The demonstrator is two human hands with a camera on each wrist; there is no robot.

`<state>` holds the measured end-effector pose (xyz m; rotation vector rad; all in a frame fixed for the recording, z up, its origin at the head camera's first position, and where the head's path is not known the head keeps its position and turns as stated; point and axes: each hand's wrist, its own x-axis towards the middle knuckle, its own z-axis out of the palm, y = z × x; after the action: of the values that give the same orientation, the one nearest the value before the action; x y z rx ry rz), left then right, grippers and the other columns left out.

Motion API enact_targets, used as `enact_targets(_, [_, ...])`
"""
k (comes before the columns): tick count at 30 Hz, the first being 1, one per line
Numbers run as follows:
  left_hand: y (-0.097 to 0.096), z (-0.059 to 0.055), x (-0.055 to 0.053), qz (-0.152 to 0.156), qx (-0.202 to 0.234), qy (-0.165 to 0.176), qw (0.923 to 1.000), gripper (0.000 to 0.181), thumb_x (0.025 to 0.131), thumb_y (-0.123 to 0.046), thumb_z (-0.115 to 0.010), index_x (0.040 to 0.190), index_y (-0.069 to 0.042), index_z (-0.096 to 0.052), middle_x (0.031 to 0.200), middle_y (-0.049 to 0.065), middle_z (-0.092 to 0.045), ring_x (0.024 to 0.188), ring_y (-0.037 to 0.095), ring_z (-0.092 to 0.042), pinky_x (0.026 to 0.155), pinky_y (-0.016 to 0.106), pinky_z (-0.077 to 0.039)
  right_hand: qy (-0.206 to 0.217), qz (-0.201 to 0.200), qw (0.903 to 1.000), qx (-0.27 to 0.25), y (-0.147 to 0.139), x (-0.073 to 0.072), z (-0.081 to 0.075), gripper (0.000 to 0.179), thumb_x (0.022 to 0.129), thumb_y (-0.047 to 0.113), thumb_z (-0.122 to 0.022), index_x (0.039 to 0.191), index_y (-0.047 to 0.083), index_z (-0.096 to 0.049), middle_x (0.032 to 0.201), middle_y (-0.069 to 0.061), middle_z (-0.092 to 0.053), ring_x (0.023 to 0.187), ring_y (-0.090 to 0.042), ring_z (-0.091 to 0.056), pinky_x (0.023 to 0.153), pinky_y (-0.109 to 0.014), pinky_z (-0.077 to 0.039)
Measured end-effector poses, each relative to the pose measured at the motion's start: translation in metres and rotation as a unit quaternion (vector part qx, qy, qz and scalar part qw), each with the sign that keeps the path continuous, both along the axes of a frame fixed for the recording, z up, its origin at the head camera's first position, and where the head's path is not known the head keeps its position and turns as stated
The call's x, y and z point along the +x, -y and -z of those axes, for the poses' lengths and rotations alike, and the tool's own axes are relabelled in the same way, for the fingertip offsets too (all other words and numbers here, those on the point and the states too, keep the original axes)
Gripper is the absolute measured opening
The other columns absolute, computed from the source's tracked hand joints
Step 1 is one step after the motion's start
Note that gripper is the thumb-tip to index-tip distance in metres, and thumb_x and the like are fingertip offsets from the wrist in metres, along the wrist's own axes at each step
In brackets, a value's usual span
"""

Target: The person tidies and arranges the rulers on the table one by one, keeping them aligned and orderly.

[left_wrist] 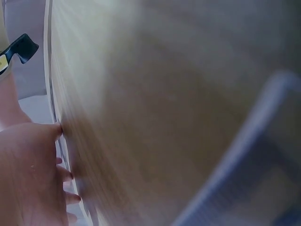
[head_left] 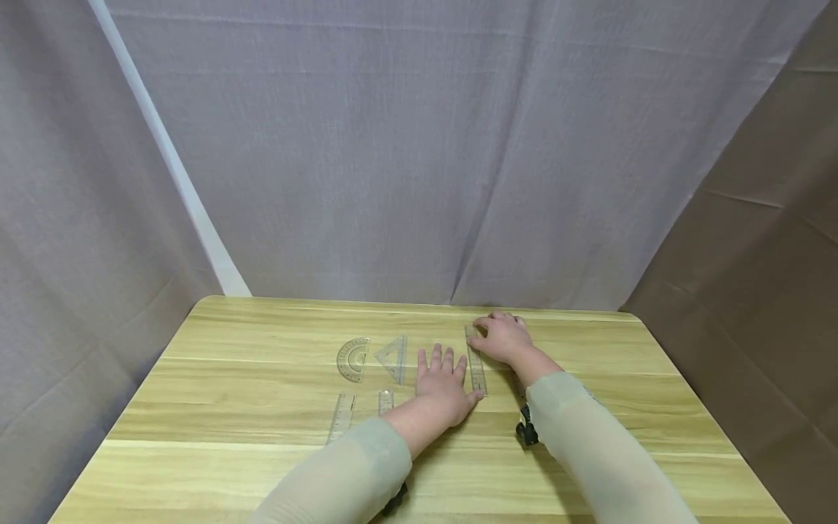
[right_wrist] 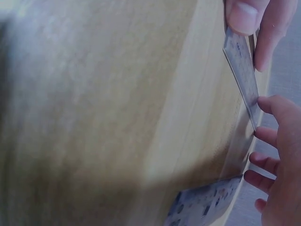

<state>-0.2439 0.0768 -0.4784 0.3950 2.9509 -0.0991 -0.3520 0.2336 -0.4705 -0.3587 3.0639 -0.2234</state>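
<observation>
A: Where was the ruler [head_left: 476, 367]?
B: Between the hands. Right hand [head_left: 505, 339] had its far end pinched; left hand [head_left: 445, 390] was spread flat, thumb by the near end.
A: How far along?
B: Looked nearly lined up, just not let go. Set square [head_left: 401, 356] and protractor [head_left: 343, 361] lay left of the left hand untouched, two smaller-looking rulers [head_left: 341, 416] beside that forearm.

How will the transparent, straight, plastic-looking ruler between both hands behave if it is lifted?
The transparent ruler will probably feel light, since it looks thin. It should stay fairly stiff, as its edges look straight. Being flat, it seems unlikely to roll.
</observation>
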Motion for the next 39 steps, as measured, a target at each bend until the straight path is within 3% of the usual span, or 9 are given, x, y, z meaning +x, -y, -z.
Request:
enact_targets(17, [-0.009,0.004,-0.004,0.001,-0.022,0.005,0.9997,0.080,0.092,-0.078,-0.025,0.159,-0.034,-0.020,0.166,-0.001,-0.013,0.152,0.026,-0.003,0.121,0.053,-0.003,0.009,0.008,0.9999,0.009,-0.003,-0.010,-0.004,0.041,0.092,0.040,-0.057,0.124,0.016,-0.065,0.143,-0.019,-0.049,0.134,-0.042,-0.040,0.111,-0.062,-0.023])
enact_targets(30, [-0.008,0.002,-0.002,0.007,-0.013,0.004,0.9999,0.077,0.094,-0.074,-0.027,0.159,-0.033,-0.017,0.165,-0.002,-0.015,0.152,0.027,-0.004,0.121,0.053,-0.003,0.002,0.030,0.9972,-0.068,-0.001,-0.012,-0.008,0.032,0.095,0.042,-0.057,0.112,0.016,-0.065,0.128,-0.014,-0.060,0.119,-0.039,-0.053,0.105,-0.060,-0.030])
enact_targets(35, [-0.005,0.002,-0.001,0.005,-0.018,0.004,0.9998,0.077,0.094,-0.074,-0.027,0.159,-0.034,-0.015,0.165,-0.003,-0.015,0.152,0.027,-0.003,0.121,0.053,-0.003,0.042,0.044,0.9891,-0.134,-0.001,-0.013,-0.009,0.031,0.097,0.038,-0.055,0.115,0.015,-0.061,0.112,-0.012,-0.064,0.095,-0.030,-0.060,0.086,-0.050,-0.047])
enact_targets(39, [-0.005,0.002,-0.002,0.005,-0.022,0.000,0.9998,0.078,0.094,-0.074,-0.027,0.160,-0.034,-0.014,0.165,-0.003,-0.015,0.152,0.028,-0.003,0.121,0.053,-0.002,0.055,0.047,0.9804,-0.183,-0.001,-0.013,-0.010,0.030,0.096,0.033,-0.056,0.116,0.012,-0.059,0.099,-0.011,-0.063,0.079,-0.025,-0.058,0.070,-0.039,-0.048])
